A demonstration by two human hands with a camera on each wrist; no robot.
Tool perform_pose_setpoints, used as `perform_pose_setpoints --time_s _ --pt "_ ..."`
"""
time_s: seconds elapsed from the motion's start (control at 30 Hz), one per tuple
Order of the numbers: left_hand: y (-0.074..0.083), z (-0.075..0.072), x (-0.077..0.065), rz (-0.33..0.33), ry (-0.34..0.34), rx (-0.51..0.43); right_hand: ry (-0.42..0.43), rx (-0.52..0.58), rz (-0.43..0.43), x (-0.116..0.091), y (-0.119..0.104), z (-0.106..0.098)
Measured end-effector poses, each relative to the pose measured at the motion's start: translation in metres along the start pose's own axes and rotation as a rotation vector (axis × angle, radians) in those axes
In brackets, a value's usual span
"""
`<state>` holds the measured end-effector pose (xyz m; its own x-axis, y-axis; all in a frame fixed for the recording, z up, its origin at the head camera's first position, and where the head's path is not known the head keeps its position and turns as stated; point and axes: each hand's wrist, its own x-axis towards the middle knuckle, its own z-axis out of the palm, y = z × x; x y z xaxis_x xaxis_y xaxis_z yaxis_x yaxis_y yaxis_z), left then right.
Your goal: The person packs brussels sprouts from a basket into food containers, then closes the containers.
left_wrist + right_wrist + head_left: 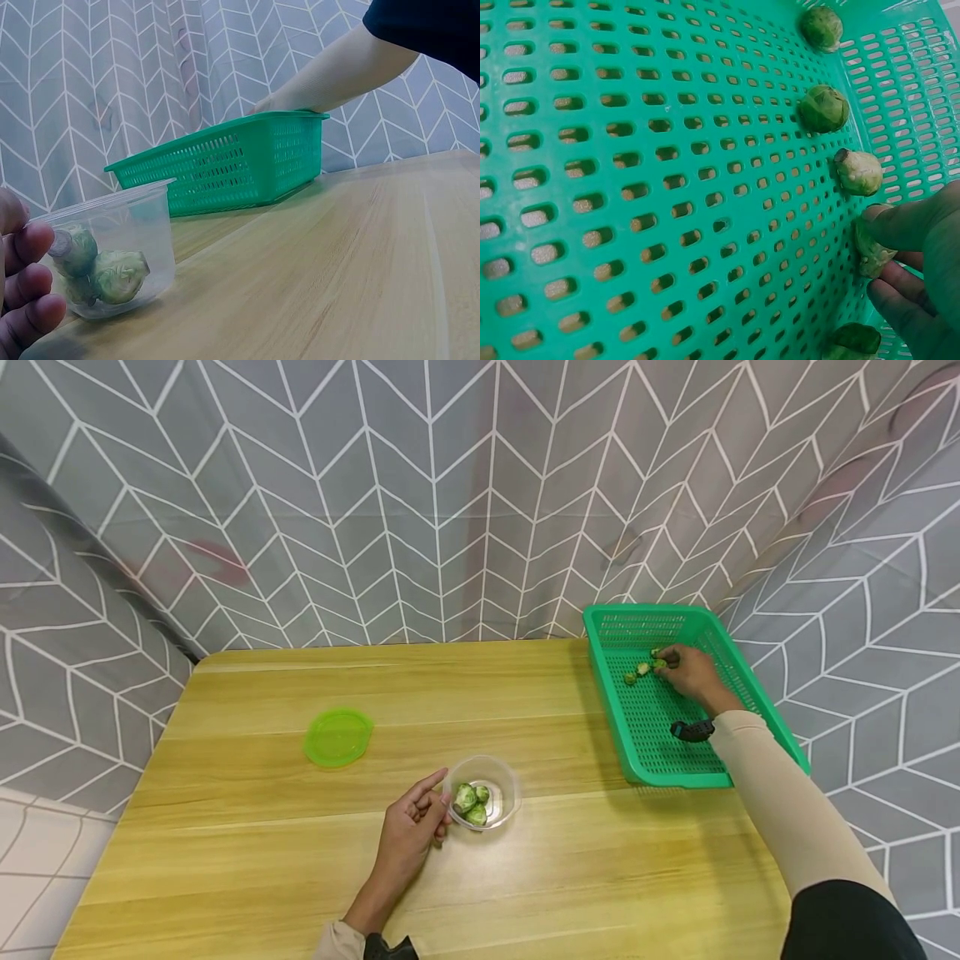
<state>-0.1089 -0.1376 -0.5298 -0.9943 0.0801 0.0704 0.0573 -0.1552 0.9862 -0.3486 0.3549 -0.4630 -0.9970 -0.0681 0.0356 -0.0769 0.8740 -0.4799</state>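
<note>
1. Nearest me, a dark strap [390, 948] circles my left wrist, just below a beige cuff's edge of bare skin. My left hand [412, 827] grasps the left side of a clear tub [508, 792] at its rim with thumb and forefinger, the other fingers curled beside its wall.
2. The tub stands upright on the wooden table [262, 877], to the right of that hand. Inside it, three Brussels sprouts [476, 803] sit bunched toward my hand's side, touching one another.
3. Farther out and to the left, a lime-green lid [338, 737] lies flat on the wood, well apart from the tub.
4. My right arm, in a black and beige sleeve [787, 810], reaches over the side of a green slotted basket [645, 739] at the table's right. A dark band [692, 731] shows near that wrist.
5. Inside the basket, toward its far end, my right hand [692, 677] pinches one sprout [874, 253] between thumb and fingers. Four loose sprouts [825, 109] lie with it in a rough row on the slotted floor.
6. Behind everything hangs a grey curtain [450, 510] patterned with white lines.
</note>
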Motion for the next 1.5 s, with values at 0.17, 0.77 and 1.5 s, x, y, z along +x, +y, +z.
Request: perform_pose_setpoints --time_s 0.17,0.77,1.5 --pt "0.000 0.002 -0.001 0.002 0.015 0.002 -0.018 0.010 0.013 -0.002 0.001 -0.003" --pt "0.001 0.003 0.000 -0.009 0.027 0.007 -0.026 0.041 0.022 -0.008 -0.007 -0.014" --pt "0.002 0.001 -0.001 -0.005 0.018 0.021 0.004 0.088 0.002 -0.023 -0.030 -0.019"
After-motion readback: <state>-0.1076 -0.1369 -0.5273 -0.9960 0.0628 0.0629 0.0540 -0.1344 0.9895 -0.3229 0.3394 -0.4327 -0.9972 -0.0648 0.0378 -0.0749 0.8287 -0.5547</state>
